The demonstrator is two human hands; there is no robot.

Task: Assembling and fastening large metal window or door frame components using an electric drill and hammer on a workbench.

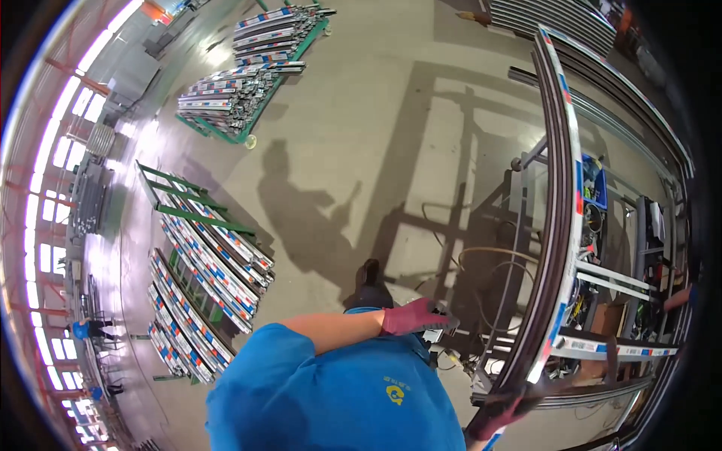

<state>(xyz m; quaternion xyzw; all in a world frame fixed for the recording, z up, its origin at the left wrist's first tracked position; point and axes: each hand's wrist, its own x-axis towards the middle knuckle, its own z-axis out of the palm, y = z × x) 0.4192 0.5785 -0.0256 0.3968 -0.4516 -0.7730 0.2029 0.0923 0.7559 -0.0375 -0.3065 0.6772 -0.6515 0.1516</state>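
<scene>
At the bottom centre of the frame the person's blue short-sleeved shirt (338,398) filled the view and hid most of the body; at the lower right edge the right hand (502,412), in a dark red work glove, was partly cut off by the picture's rim, and it seemed closed around the lower end of the long dark metal frame profile (558,210) with its white protective tape, though the grip was blurred and hard to judge; just above the shirt the bare left forearm ran across from left to right, ending in the left hand (412,316), also in a dark red glove, with its fingers curled over a small grey object (445,325) too small to make out; whether it pinched that object I cannot tell; a dark shoe (368,279) showed above the forearm on the grey concrete floor (361,120); the profile rose from the lower right to the upper right of the frame, its long axis near vertical and bowed by the lens, lying on a metal workstand (602,278); at mid left stood green racks of taped aluminium profiles (207,255); further bundles (248,75) lay at the upper left.
</scene>
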